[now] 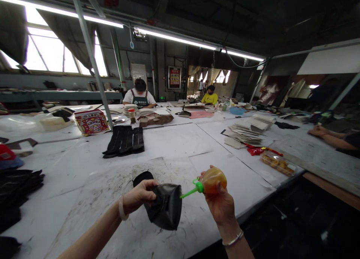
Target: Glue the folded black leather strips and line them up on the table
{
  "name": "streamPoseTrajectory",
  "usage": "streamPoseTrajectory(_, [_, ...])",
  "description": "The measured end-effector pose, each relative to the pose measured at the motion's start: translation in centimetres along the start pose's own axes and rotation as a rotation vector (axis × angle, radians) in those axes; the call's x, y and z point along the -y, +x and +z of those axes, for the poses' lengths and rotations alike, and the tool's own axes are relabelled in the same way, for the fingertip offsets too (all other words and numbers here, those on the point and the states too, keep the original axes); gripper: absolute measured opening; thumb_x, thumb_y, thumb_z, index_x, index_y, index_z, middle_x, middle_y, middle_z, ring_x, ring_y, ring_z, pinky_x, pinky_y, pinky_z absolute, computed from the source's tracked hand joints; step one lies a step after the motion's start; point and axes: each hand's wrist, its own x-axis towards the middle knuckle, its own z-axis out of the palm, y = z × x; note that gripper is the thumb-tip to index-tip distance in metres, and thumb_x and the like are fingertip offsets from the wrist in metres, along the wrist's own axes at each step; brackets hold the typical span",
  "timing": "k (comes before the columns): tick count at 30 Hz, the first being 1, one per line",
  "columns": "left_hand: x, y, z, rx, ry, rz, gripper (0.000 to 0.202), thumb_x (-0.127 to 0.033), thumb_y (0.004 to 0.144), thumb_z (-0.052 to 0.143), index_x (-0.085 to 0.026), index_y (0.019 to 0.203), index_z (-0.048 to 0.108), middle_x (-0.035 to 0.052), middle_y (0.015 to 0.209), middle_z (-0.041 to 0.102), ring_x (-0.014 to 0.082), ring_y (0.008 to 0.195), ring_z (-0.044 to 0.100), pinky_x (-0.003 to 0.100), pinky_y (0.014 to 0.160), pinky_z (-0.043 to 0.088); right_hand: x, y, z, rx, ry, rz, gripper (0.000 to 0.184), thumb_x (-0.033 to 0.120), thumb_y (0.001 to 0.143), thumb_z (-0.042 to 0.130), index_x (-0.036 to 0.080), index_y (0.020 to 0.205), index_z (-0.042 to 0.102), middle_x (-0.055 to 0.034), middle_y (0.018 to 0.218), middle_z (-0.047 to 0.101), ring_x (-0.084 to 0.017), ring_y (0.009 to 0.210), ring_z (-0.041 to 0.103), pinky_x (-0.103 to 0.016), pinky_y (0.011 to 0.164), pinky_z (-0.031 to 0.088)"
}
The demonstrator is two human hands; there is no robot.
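Note:
Between its thumb and fingers my left hand (140,197) pinches a black leather-like piece (167,208), which is folded and held just above the white table (174,142). My right hand (221,202) is wrapped round a squeeze bottle (214,181) of amber liquid with a green nozzle. The bottle is tipped sideways, and its nozzle tip is at the right edge of the black piece. Whether any liquid is coming out cannot be made out. A flat stack of black pieces (124,140) lies farther back on the table.
More black pieces (17,191) are heaped at the left. Stacks of pale card pieces (247,131) stand at the right, near a clear plastic box (278,163) of food. A patterned red box (92,122) is by a metal post (94,63). Co-workers sit across the table and at the right.

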Motion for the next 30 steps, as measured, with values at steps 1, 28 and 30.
streamPoseTrajectory(1, [0.0, 0.0, 0.0, -0.006, 0.0, 0.003, 0.039, -0.022, 0.043, 0.09, -0.012, 0.072, 0.067, 0.001, 0.061, 0.064, 0.0098, 0.05, 0.055, 0.019, 0.048, 0.038, 0.1, -0.1, 0.1, 0.001, -0.007, -0.006, 0.056, 0.038, 0.064, 0.082, 0.026, 0.115, 0.062, -0.0063, 0.1, 0.074, -0.027, 0.092, 0.07, -0.053, 0.101, 0.043])
streamPoseTrajectory(28, [-1.9, 0.1, 3.3, -0.237, -0.15, -0.009, 0.035, -0.022, 0.055, 0.088, -0.011, 0.081, 0.067, 0.0005, 0.067, 0.063, 0.0072, 0.052, 0.056, 0.016, 0.047, 0.044, 0.5, -1.3, 0.1, -0.047, 0.049, -0.05, 0.055, 0.041, 0.067, 0.08, 0.027, 0.117, 0.062, -0.0073, 0.105, 0.072, -0.027, 0.098, 0.067, -0.051, 0.093, 0.049])
streamPoseTrajectory(30, [-2.6, -0.6, 4.3, -0.287, -0.182, -0.058, 0.033, -0.021, 0.058, 0.086, -0.013, 0.083, 0.067, 0.001, 0.069, 0.065, 0.0077, 0.051, 0.058, 0.016, 0.047, 0.045, 0.5, -1.0, 0.2, -0.063, 0.096, -0.045, 0.05, 0.041, 0.069, 0.079, 0.027, 0.114, 0.064, -0.0063, 0.105, 0.072, -0.025, 0.097, 0.067, -0.046, 0.087, 0.054])
